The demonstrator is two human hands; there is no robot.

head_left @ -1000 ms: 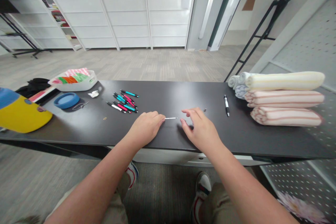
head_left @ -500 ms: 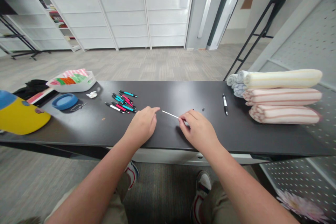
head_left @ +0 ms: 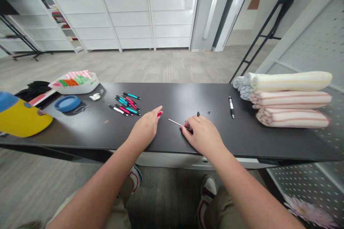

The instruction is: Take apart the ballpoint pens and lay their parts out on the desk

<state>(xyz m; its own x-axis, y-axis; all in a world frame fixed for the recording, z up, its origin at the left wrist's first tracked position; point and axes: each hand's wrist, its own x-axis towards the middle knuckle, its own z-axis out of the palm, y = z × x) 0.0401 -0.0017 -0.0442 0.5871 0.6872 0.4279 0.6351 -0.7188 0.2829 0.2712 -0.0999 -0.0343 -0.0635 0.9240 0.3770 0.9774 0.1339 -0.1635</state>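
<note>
My left hand (head_left: 145,126) is closed around a pen part, and its red end (head_left: 160,113) pokes out by the fingertips. My right hand (head_left: 202,131) pinches a thin pen refill (head_left: 174,122) that points left towards the other hand. A black piece (head_left: 198,113) shows just behind the right fingers; most of what lies under the palm is hidden. The two hands are apart, low over the dark table (head_left: 172,96). Left of them lies a heap of turquoise, red and white pens (head_left: 126,103). A silver and black pen (head_left: 231,107) rests to the right.
Rolled striped towels (head_left: 291,100) are stacked at the right end. On the left are a white basket (head_left: 90,85) of coloured cloths, a blue round item (head_left: 67,103), a crumpled white scrap (head_left: 95,96) and a yellow-blue visor (head_left: 24,118). A tiny dark bit (head_left: 209,112) lies near my right hand.
The refill has shifted slightly down and right, with my right hand lower over the table. A red end now shows at my left fingers, and a black piece shows behind the right hand.
</note>
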